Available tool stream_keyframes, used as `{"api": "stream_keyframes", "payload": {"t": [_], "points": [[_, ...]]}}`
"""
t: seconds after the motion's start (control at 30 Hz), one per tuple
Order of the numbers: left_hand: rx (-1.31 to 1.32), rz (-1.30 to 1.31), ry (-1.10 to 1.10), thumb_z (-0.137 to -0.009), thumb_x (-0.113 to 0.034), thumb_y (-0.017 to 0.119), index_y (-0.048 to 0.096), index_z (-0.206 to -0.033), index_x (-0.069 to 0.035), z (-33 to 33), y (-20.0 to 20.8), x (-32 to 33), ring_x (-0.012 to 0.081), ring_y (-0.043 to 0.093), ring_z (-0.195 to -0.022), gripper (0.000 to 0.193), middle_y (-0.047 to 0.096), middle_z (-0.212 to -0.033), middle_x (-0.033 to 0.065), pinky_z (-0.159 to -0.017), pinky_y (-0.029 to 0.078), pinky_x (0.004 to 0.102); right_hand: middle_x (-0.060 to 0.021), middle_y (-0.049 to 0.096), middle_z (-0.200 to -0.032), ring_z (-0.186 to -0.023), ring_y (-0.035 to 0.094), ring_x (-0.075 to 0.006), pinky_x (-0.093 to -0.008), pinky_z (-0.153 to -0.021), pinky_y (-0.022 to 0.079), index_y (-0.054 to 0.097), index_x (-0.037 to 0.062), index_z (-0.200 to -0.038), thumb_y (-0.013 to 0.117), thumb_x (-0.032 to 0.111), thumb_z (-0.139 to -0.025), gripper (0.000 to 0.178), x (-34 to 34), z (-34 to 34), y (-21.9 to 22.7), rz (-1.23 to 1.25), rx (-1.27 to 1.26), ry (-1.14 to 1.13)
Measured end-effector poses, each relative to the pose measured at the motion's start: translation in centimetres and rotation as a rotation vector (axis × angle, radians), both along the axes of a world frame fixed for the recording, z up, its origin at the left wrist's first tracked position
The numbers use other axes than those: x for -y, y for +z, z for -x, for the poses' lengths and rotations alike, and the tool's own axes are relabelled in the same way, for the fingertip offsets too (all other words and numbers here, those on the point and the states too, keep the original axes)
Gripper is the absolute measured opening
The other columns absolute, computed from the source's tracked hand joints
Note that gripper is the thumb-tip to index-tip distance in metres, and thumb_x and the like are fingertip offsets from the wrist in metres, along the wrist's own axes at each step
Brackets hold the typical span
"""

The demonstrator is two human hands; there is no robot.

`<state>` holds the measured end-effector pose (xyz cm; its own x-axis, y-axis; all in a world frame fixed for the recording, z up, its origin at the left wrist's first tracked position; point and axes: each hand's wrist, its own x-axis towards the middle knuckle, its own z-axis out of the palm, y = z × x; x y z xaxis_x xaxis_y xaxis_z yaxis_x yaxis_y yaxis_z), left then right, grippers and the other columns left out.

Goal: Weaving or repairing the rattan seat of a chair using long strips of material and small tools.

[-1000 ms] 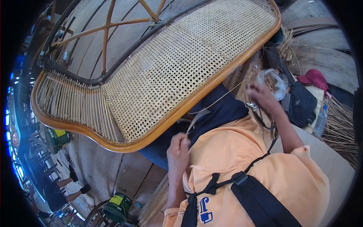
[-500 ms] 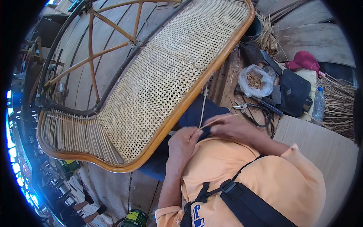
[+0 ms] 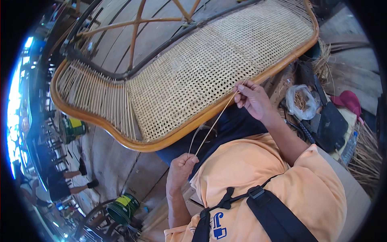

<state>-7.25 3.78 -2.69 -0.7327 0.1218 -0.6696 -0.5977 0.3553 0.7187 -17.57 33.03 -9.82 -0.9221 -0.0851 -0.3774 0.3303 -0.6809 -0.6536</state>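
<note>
A thin rattan cane strip (image 3: 216, 122) runs taut between my hands, with a second slack length hanging by my left fist. My left hand (image 3: 179, 168) pinches its lower end, close to my lap. Over the near rim of the rattan frame (image 3: 197, 132), my right hand (image 3: 255, 99) grips the other end between thumb and fingers. Across my knees lies the large curved frame, filled with woven cane webbing (image 3: 193, 76) with open holes. At its left end, loose parallel cane strands (image 3: 96, 99) fan out over the wooden rim.
To the right are a plastic bag (image 3: 300, 101) of cane scraps, a black flat case (image 3: 331, 128), a red cap (image 3: 347, 101), a water bottle (image 3: 349, 148) and bundled cane (image 3: 367, 155). Green buckets (image 3: 123, 207) stand at left. Another person's legs (image 3: 74, 181) show at far left.
My hands have spread apart: the right one rose to the webbing's near edge, the left one moved lower. The strip between them is now stretched out. The whole view has shifted.
</note>
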Motion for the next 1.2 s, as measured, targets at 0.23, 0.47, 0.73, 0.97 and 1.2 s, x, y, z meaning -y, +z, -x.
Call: {"api": "stream_keyframes", "payload": {"t": [0.23, 0.47, 0.73, 0.97, 1.2], "points": [[0.092, -0.049, 0.049, -0.087, -0.028, 0.060, 0.062, -0.081, -0.005, -2.5, -0.7, 2.5, 0.0000, 0.034, -0.052, 0.024, 0.043, -0.060, -0.0094, -0.046, 0.027, 0.0169, -0.0064, 0.059, -0.081, -0.062, 0.059, -0.0128, -0.0228, -0.049, 0.048, 0.055, 0.0028, -0.095, 0.050, 0.008, -0.090, 0.008, 1.0, 0.5, -0.4, 0.068, -0.019, 0.041], [0.132, -0.005, 0.056, -0.087, -0.028, 0.059, 0.063, -0.085, -0.003, -4.0, -1.6, 3.8, 0.0054, 0.043, -0.059, 0.025, 0.049, -0.064, -0.0033, -0.053, 0.035, 0.0201, -0.0069, 0.059, -0.082, -0.063, 0.060, -0.0127, -0.0231, -0.048, 0.049, 0.054, 0.0016, -0.097, 0.050, 0.008, -0.090, 0.011, 2.1, 0.4, 0.2, 0.078, -0.032, 0.122], [-0.262, 0.239, 0.069, -0.091, -0.030, 0.050, 0.063, -0.092, 0.000, 2.5, 0.5, -0.9, 0.0155, 0.055, -0.073, 0.033, 0.059, -0.078, 0.0084, -0.069, 0.044, 0.0270, -0.0035, 0.060, -0.075, -0.063, 0.059, -0.0104, -0.0204, -0.051, 0.047, 0.059, 0.0035, -0.093, 0.058, 0.014, -0.087, 0.012, 6.1, -1.5, 2.1, -0.148, -0.044, 0.258], [-0.103, -0.007, -0.083, -0.093, -0.039, 0.045, 0.063, -0.085, 0.001, 5.5, -0.2, -3.3, 0.0126, 0.053, -0.073, 0.045, 0.059, -0.074, 0.0059, -0.068, 0.043, 0.0253, -0.0010, 0.057, -0.074, -0.063, 0.057, -0.0086, -0.0202, -0.052, 0.046, 0.060, 0.0033, -0.097, 0.058, 0.014, -0.087, 0.014, 7.7, -0.1, 3.9, -0.104, -0.057, 0.287], [-0.097, -0.033, -0.155, -0.092, -0.039, 0.044, 0.064, -0.089, -0.002, 5.2, -1.1, -3.5, 0.0040, 0.039, -0.056, 0.042, 0.052, -0.071, -0.0009, -0.049, 0.032, 0.0183, -0.0009, 0.057, -0.073, -0.062, 0.056, -0.0076, -0.0191, -0.049, 0.043, 0.059, 0.0020, -0.097, 0.059, 0.014, -0.086, 0.016, 7.1, 0.8, 3.3, -0.109, -0.108, 0.216]]}}
